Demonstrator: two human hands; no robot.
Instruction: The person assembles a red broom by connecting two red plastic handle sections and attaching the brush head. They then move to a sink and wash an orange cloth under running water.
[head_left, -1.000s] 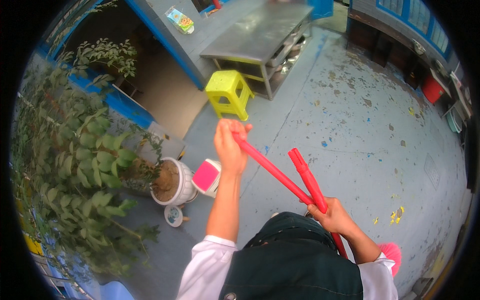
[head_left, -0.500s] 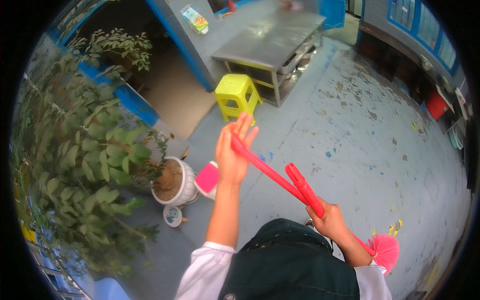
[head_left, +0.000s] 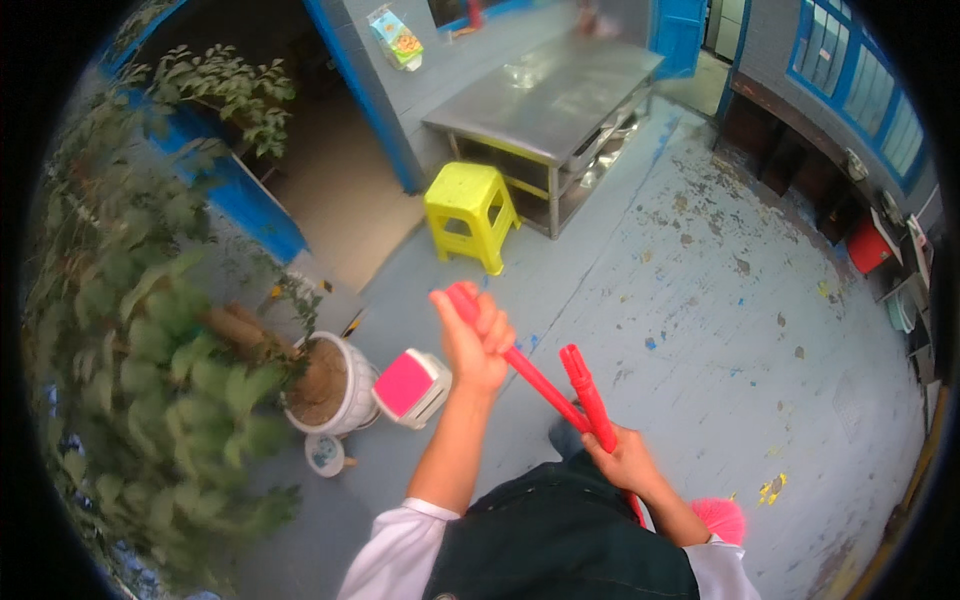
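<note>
My left hand (head_left: 477, 340) is wrapped round the upper end of a long red pole (head_left: 545, 383), thumb up along it. That pole slants down to the right into my right hand (head_left: 627, 462). Closed as well, my right hand also grips a second red pole (head_left: 588, 395), whose slotted, split tip sticks up free. The two poles cross at my right fingers. Beyond my right forearm shows a round brush head (head_left: 722, 519) with pink bristles, partly hidden by the arm. Which pole bears it, I cannot tell.
A yellow plastic stool (head_left: 470, 212) stands ahead, by a steel table (head_left: 545, 95). To the left are a leafy plant (head_left: 165, 350), its white pot (head_left: 358, 385) and a small pink-topped bin (head_left: 412, 388). A red container (head_left: 868, 243) sits far right on the worn grey floor (head_left: 690, 400).
My left fingers, stretched out before, have closed round the pole's end. Both hands and poles now sit lower in view. The brush head has slipped further behind my right forearm.
</note>
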